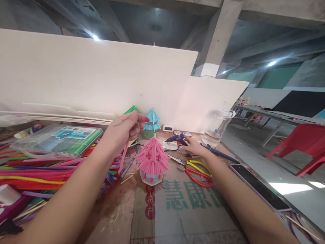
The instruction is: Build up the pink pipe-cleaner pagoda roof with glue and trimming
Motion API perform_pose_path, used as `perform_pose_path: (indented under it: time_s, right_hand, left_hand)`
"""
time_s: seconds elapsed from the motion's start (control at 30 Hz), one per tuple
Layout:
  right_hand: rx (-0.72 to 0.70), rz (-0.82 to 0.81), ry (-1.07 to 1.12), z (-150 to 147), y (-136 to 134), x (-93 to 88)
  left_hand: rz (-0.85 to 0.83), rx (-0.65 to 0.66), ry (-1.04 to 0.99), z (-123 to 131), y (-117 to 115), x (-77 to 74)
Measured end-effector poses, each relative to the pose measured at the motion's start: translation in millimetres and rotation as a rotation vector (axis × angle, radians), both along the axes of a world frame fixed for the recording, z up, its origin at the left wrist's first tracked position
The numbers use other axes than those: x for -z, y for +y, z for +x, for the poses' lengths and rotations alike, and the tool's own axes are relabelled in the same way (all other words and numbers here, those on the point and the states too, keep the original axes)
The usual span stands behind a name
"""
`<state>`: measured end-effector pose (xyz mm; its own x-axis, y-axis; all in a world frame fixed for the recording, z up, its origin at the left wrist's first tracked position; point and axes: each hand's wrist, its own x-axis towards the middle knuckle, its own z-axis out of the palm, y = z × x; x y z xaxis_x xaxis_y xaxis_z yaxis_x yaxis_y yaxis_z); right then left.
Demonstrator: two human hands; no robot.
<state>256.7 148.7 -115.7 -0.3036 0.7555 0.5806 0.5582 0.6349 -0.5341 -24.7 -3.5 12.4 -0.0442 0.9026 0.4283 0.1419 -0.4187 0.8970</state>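
Observation:
My left hand (124, 128) is raised above the table, its thumb and fingers pinched together. A pink pipe cleaner (123, 156) hangs down from it. In front stands a small pagoda (152, 159) with two tiers of pink pipe-cleaner roof on a pale base. My right hand (193, 146) is at the handle of a dark blue glue gun (176, 138), fingers spread; whether they touch it I cannot tell. The gun's nozzle points left over a white pad (169, 145). Scissors (196, 171) with red and yellow handles lie just below that hand.
Behind stand a blue pagoda (152, 118) and a green roof (132, 109), beside a small digital clock (168, 128). A water jug (215, 130), pliers (218, 153) and a phone (260, 186) line the right. Left are a plastic case (61, 140) and many coloured pipe cleaners (38, 174).

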Motion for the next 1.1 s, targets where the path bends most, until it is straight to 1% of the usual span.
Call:
perform_pose_path:
  time_s: [0.07,0.1,0.2,0.27,0.3,0.33,0.4,0.43,0.47,0.53,0.6,0.7,0.8,0.87,0.9,1.0,1.1]
  right_hand:
    - [0.087,-0.021,0.034,10,-7,-7.2]
    - [0.133,-0.029,0.054,13,-11,-13.6]
    - [0.199,-0.014,0.127,9,-33,-42.1]
    - [0.178,0.002,0.16,-5,-59,-63.8]
    - [0.144,0.002,0.171,-14,-75,-73.7]
    - [0.066,-0.023,0.191,-26,-93,-82.3]
    - [-0.138,-0.073,0.189,-49,-129,-94.2]
    - [-0.225,-0.101,0.185,-60,-145,-97.4]
    - [-0.294,-0.126,0.182,-69,-158,-98.9]
    - [-0.341,-0.183,0.211,-84,-174,-97.9]
    - [-0.335,-0.224,0.274,-92,-180,-94.0]
    - [-0.361,-0.28,0.359,-93,-178,-89.3]
    - [-0.397,-0.269,0.375,-87,-175,-89.1]
    - [-0.376,-0.207,0.338,-81,-175,-90.3]
    - [-0.348,-0.164,0.308,-78,-175,-90.8]
    - [-0.251,-0.058,0.215,-74,-174,-90.4]
    - [-0.224,-0.037,0.172,-73,-171,-88.7]
  left_hand:
    - [-0.024,0.07,-0.064,2,-8,-6.6]
    - [-0.027,0.111,-0.092,3,-10,-8.4]
    - [-0.017,0.197,-0.141,7,-13,-8.5]
    - [-0.011,0.219,-0.129,13,-14,-6.2]
    - [-0.008,0.224,-0.114,17,-15,-4.9]
    - [-0.007,0.229,-0.096,21,-17,-3.7]
    - [-0.013,0.242,-0.061,29,-22,-1.0]
    - [-0.021,0.256,-0.048,34,-24,0.8]
    - [-0.03,0.279,-0.04,38,-26,3.3]
    - [-0.031,0.348,-0.049,45,-28,10.1]
    - [-0.015,0.391,-0.056,50,-28,17.7]
    - [0.007,0.359,0.009,52,-26,23.4]
    - [0.071,0.287,0.16,47,-28,17.9]
    - [0.137,0.176,0.272,40,-29,11.4]
    - [0.129,0.139,0.272,37,-28,8.6]
    - [0.064,0.117,0.28,28,-26,4.4]
    - [0.052,0.114,0.31,27,-25,5.0]
